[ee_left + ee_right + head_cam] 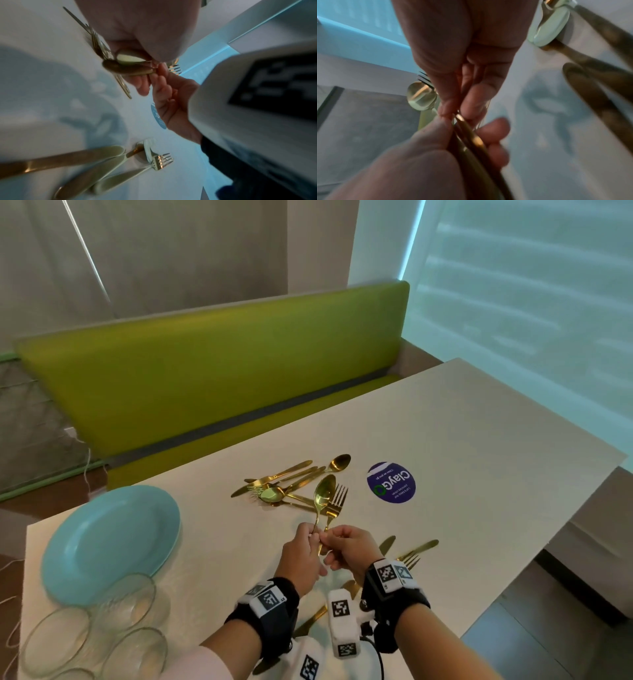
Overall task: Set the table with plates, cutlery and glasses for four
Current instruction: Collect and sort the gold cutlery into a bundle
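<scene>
Both my left hand [303,556] and right hand [349,547] are pinching a gold spoon [323,497] and fork [337,499] by the handles above the table [445,440], pairing them up for one setting

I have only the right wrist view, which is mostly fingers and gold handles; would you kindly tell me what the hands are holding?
Observer: The head view shows the left hand gripping a gold metal spoon by its handle. The right hand pinches a gold metal fork beside it, and both heads point away from the person.
Operator: Thank you. Is any plate out yet?
Observer: A round pale blue plate lies at the left end of the white table.
Operator: And the glasses?
Observer: Clear glasses stand clustered at the near left corner, beside that plate.
</scene>
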`<state>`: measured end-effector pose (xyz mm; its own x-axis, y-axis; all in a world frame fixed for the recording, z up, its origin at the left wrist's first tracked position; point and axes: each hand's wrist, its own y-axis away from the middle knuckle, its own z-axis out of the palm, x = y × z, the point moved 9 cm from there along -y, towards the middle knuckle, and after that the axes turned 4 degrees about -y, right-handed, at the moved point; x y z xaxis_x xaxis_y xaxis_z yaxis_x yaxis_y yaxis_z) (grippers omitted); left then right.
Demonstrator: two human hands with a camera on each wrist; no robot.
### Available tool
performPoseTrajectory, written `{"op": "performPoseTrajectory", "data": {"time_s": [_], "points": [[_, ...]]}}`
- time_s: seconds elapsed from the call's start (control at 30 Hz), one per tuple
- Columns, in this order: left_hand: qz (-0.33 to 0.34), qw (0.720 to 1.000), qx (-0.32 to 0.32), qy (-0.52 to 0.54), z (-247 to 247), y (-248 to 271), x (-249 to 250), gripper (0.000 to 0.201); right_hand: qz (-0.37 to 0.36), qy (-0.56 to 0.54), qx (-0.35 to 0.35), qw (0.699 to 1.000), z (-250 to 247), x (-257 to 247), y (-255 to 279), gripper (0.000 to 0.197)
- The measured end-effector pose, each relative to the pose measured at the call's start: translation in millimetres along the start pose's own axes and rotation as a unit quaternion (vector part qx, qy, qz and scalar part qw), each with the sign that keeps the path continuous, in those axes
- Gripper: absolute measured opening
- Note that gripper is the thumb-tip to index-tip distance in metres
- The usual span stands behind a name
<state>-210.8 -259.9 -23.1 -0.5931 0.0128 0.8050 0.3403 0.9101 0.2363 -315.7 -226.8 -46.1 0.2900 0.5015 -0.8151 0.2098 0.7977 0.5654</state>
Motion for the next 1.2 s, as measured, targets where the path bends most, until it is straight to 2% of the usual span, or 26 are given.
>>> {"op": "performPoseTrajectory", "data": {"time_s": [0.1,0.17,0.3,0.4,0.53,0.7,0.87,1.1,1.2], "points": [[0.014,0.999,-0.018,-0.042,13.0,-1.1,3.3,0.024,-0.011,0.111,0.019,0.994,-16.5,0.4,0.3,0.014],[0.018,0.997,-0.03,-0.072,20.2,-1.8,4.8,0.026,-0.018,0.238,0.034,0.97,-29.2,-3.8,0.8,0.017],[0.022,0.99,-0.05,-0.133,28.9,-6.7,3.6,0.028,-0.036,0.48,0.108,0.87,-75.5,-19.8,-0.6,0.018],[0.032,0.981,-0.061,-0.181,32.9,-10.9,2.0,0.029,-0.018,0.574,0.16,0.803,-115.4,-28.8,1.6,0.02],[0.039,0.972,-0.065,-0.221,38.3,-15.5,3.0,0.029,-0.015,0.655,0.157,0.739,-143.6,-37.3,-4.4,0.029],[0.028,0.97,-0.069,-0.232,44.5,-20.3,-0.3,0.028,-0.006,0.689,0.099,0.718,-159.3,-25.5,-23.3,0.036],[0.026,0.973,-0.063,-0.22,48.3,-25.3,1.0,0.027,-0.012,0.735,0.063,0.675,-157.4,-15.6,-33.3,0.027],[0.017,0.976,-0.062,-0.21,51.7,-29.3,2.5,0.026,-0.037,0.736,0.02,0.676,-157.3,-7.2,-39.9,0.02],[0.009,0.977,-0.069,-0.202,52.5,-29.2,3.4,0.025,-0.038,0.724,0.009,0.689,-158.6,-8.8,-41.6,0.015]]}}
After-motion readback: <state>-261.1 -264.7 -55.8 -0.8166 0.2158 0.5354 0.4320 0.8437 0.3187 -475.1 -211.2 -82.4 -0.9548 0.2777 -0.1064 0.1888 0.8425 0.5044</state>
